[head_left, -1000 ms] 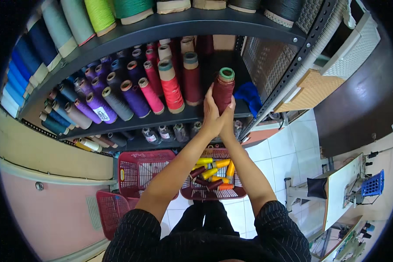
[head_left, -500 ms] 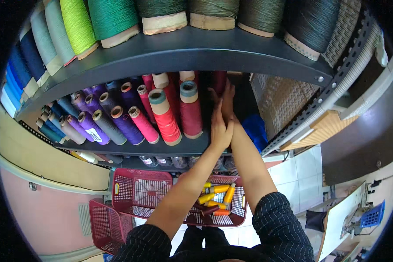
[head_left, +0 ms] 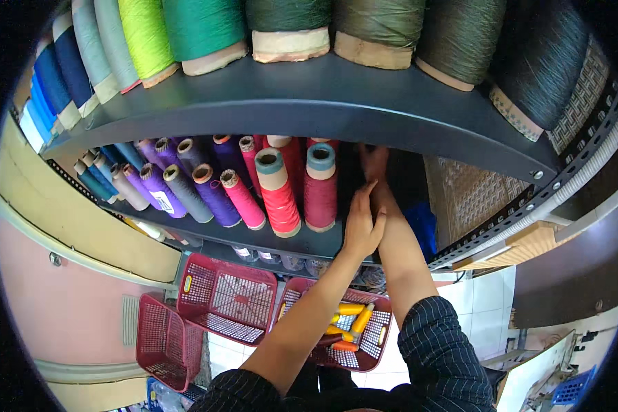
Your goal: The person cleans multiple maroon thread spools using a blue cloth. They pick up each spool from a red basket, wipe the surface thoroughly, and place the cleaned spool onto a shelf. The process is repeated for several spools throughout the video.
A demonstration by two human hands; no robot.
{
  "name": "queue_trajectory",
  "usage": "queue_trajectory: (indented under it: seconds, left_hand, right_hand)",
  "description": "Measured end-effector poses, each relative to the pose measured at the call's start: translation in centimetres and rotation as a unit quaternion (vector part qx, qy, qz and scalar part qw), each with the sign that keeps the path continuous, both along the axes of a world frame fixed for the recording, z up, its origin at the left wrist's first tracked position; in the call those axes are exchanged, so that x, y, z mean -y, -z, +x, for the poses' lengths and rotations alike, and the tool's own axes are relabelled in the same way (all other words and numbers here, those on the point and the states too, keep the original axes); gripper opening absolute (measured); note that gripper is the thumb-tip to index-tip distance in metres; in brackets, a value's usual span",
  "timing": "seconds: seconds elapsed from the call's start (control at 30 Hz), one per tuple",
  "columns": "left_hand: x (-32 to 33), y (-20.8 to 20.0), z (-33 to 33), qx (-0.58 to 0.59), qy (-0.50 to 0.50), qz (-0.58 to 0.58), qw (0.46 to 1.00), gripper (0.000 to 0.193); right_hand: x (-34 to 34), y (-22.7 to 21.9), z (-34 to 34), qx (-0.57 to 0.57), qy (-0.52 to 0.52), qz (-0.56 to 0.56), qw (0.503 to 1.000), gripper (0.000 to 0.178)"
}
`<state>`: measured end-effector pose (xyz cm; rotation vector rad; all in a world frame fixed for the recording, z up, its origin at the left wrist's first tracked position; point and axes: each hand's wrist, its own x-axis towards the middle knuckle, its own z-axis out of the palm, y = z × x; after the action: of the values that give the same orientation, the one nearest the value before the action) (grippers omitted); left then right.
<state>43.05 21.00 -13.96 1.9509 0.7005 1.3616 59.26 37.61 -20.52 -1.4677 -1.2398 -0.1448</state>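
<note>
Head view: both hands are reaching into the middle shelf (head_left: 309, 242) at frame centre. The left hand (head_left: 361, 226) is resting with fingers held together against the right forearm. The right hand (head_left: 375, 165) is extending deeper under the upper shelf (head_left: 323, 103); its finger state cannot be told. A maroon thread cone (head_left: 320, 187) is standing just left of both hands. Red baskets (head_left: 228, 299) are sitting lower in the frame.

Your dark grey painted metal shelf (head_left: 336, 103) looks smooth and matt. The red wound-thread cone (head_left: 279, 196) has a fine ribbed, fibrous surface. The red perforated plastic basket (head_left: 228, 299) shines slightly.
</note>
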Motion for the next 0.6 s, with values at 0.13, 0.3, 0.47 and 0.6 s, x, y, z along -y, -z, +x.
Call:
queue_trajectory:
  seconds: [0.13,0.3,0.47,0.6]
  left_hand:
    - [0.0,0.2,0.4,0.008,-0.003,-0.007,1.000,0.050]
    - [-0.5,0.6,0.0,0.013,-0.025,0.018,0.999,0.053]
    - [-0.1,0.7,-0.2,0.029,-0.018,0.024,0.999,0.057]
    - [3.6,0.1,-2.6,0.073,0.053,-0.025,0.996,0.058]
  right_hand:
    - [-0.3,0.6,1.0,-0.024,-0.012,0.008,1.000,0.063]
    - [3.1,-2.0,-3.2,-0.096,0.100,0.040,0.990,0.086]
    - [9.9,-4.7,-6.2,-0.215,0.067,-0.045,0.973,0.090]
    - [19.3,-4.2,-9.2,-0.333,-0.052,-0.038,0.941,0.082]
